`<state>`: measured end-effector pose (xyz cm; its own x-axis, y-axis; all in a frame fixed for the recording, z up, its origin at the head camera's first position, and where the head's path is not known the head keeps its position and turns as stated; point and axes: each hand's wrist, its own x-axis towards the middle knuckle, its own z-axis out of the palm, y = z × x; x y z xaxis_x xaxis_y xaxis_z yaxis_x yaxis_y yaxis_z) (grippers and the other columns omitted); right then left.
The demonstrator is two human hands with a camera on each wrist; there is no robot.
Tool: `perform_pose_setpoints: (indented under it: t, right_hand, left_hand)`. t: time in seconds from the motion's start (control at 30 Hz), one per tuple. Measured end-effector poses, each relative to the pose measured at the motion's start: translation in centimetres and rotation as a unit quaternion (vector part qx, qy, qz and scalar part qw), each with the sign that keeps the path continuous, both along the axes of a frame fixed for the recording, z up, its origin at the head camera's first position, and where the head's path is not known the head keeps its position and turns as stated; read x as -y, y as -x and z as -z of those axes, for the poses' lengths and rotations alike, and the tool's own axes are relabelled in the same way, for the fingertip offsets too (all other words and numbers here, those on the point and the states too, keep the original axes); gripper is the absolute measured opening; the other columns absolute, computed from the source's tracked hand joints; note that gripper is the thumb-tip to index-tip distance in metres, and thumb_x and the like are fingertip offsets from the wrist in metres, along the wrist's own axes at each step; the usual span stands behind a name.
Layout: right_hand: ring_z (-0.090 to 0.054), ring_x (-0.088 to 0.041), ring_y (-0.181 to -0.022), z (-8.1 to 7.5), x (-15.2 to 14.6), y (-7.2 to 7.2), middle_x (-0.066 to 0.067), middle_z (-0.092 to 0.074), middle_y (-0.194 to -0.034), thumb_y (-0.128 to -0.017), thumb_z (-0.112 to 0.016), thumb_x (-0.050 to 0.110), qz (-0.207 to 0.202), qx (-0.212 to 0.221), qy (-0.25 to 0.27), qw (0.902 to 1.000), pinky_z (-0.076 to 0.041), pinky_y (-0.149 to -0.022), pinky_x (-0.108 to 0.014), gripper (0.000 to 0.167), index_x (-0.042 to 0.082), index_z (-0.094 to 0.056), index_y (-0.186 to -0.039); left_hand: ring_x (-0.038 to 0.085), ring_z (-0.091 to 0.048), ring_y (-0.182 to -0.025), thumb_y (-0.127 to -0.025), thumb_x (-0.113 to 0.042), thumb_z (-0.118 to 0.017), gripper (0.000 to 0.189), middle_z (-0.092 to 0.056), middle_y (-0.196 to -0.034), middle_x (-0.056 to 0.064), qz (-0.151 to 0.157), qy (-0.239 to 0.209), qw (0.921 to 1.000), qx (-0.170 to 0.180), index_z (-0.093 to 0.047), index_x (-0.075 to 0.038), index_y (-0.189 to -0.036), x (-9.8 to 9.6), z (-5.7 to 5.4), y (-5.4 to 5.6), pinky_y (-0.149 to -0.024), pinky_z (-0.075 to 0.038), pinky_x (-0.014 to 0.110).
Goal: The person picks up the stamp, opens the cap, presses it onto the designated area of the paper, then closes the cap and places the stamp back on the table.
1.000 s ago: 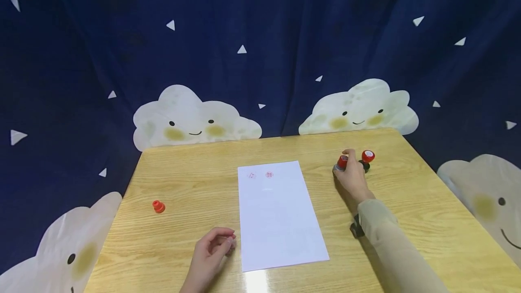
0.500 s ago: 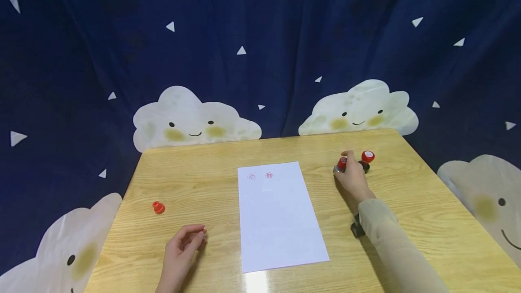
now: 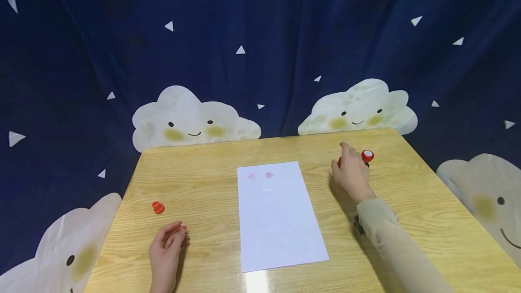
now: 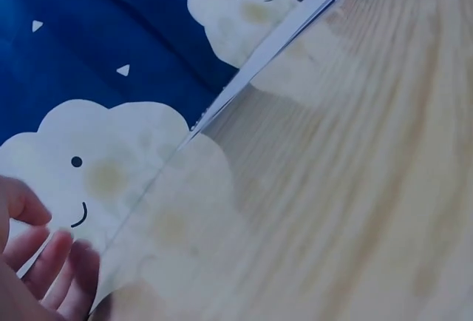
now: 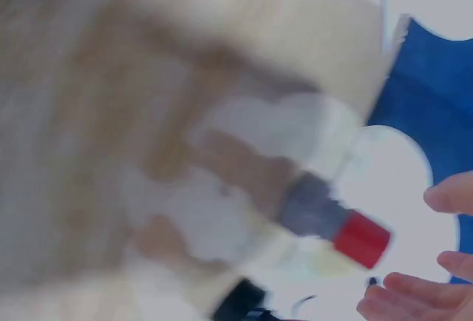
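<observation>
My right hand (image 3: 352, 173) is over the far right of the table, fingers spread apart. In the right wrist view its fingers (image 5: 425, 291) are beside a stamp with a grey base and red top (image 5: 362, 238), with a gap between them. The head view shows only a red bit of that stamp (image 3: 339, 162) past the hand. Just right of it stands another stamp with a round red knob (image 3: 367, 156) and black base. My left hand (image 3: 166, 248) is low on the left, fingers loosely curled and holding nothing, near a small red stepped plastic piece (image 3: 158, 207).
A white sheet of paper (image 3: 281, 225) lies mid-table, with two small red stamp prints near its top left corner. The wooden table (image 3: 195, 175) ends at a dark blue curtain (image 3: 260, 35) with clouds. A black device sits under my right wrist.
My left hand has moved left, away from the paper towards the small red piece. My right hand has let go of the grey-based stamp, its fingers now spread wider.
</observation>
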<state>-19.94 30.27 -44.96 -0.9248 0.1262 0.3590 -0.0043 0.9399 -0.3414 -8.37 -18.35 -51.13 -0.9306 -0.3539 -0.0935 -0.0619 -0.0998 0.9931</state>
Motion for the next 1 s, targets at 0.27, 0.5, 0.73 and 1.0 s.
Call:
perform_pose_setpoints:
  t: [0.27,0.5,0.73,1.0]
  right_hand:
    - [-0.058,-0.046,-0.101,-4.3,5.2,-1.4,-0.027,-0.061,-0.115,-0.092,-0.064,0.020,-0.046,-0.035,-0.006,0.9983,-0.052,-0.064,-0.060,0.047,-0.002,-0.049,-0.132]
    - [-0.065,-0.038,-0.084,-6.3,10.8,-1.9,-0.020,-0.067,-0.101,-0.088,-0.070,0.018,-0.111,-0.090,0.020,0.9895,-0.054,-0.063,-0.051,0.039,0.002,-0.059,-0.121]
    - [-0.067,-0.030,-0.093,-6.4,16.7,-1.7,-0.014,-0.069,-0.107,-0.088,-0.071,0.017,-0.163,-0.089,0.054,0.9812,-0.057,-0.072,-0.046,0.036,0.004,-0.061,-0.119]
    - [-0.068,-0.021,-0.087,-4.9,24.4,-0.5,-0.008,-0.068,-0.108,-0.088,-0.070,0.017,-0.258,-0.071,0.118,0.9561,-0.056,-0.070,-0.034,0.033,0.008,-0.063,-0.119]
  left_hand:
    - [0.006,-0.058,-0.084,-0.086,0.011,-0.064,0.032,-0.062,-0.100,0.004,-0.107,0.025,0.9938,-0.016,-0.056,0.007,-0.117,0.6,0.0,0.4,-0.068,-0.050,0.008]
    - [0.014,-0.044,-0.094,-0.080,0.015,-0.066,0.053,-0.039,-0.116,0.006,-0.139,0.041,0.9889,-0.032,-0.044,-0.002,-0.125,1.0,0.1,1.3,-0.067,-0.045,0.007]
    - [0.012,-0.050,-0.088,-0.078,0.012,-0.069,0.067,-0.027,-0.124,0.005,-0.137,0.077,0.9872,-0.026,-0.034,0.005,-0.134,1.6,0.7,2.4,-0.065,-0.046,0.006]
    - [-0.008,-0.053,-0.062,-0.081,0.000,-0.070,0.064,-0.040,-0.127,0.011,-0.125,0.214,0.9688,0.006,-0.037,0.003,-0.135,3.2,0.8,3.2,-0.058,-0.042,0.007]
